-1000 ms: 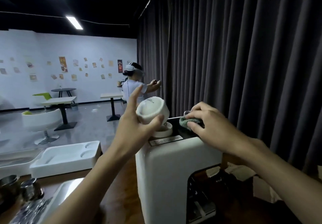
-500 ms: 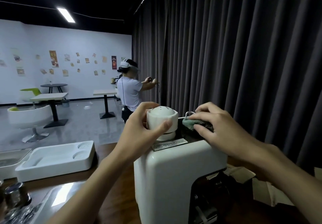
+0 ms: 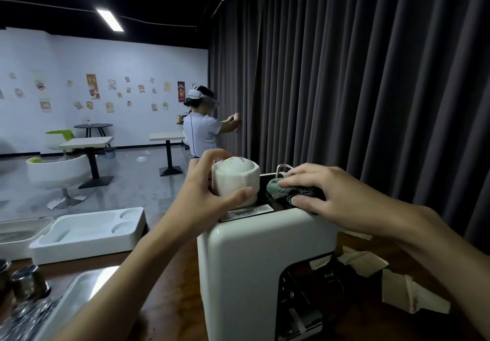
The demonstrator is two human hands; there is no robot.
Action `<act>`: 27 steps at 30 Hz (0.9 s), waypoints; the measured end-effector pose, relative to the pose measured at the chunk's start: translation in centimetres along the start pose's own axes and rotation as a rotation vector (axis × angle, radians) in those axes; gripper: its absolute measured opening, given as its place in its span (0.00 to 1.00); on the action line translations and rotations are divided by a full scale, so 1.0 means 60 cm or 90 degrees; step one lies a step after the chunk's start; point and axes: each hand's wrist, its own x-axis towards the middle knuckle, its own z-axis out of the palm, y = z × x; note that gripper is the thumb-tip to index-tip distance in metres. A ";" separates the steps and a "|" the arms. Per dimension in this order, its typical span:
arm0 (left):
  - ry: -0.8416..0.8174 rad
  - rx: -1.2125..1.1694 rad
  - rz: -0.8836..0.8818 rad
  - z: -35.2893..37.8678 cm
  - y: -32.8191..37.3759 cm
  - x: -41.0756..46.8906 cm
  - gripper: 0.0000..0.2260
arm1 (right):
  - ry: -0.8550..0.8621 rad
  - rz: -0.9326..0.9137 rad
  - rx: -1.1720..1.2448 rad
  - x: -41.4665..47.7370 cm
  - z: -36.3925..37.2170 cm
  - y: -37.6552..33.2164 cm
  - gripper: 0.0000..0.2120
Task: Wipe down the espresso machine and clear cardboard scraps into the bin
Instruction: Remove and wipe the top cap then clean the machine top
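Observation:
A white espresso machine (image 3: 254, 274) stands in front of me on a dark wooden counter. My left hand (image 3: 204, 194) grips an upturned white cup (image 3: 236, 181) that sits on the machine's top at its left. My right hand (image 3: 326, 197) presses a grey-green cloth (image 3: 283, 189) onto the black top panel, fingers curled over it. Torn cardboard scraps (image 3: 408, 293) lie on the counter to the right of the machine.
A white moulded foam tray (image 3: 87, 234) and a steel tray (image 3: 74, 287) with metal cups (image 3: 29, 282) lie to the left. A dark curtain (image 3: 371, 75) hangs close behind. Further back a person (image 3: 201, 128) wearing a headset stands among tables and chairs.
My left hand has brought the white cup down from the air, tipped it upside down and set it on the machine's top. My right hand and cloth stayed on the top panel.

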 end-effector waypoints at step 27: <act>0.009 -0.015 -0.043 -0.003 0.018 -0.018 0.37 | 0.084 0.031 0.006 -0.002 0.037 0.008 0.17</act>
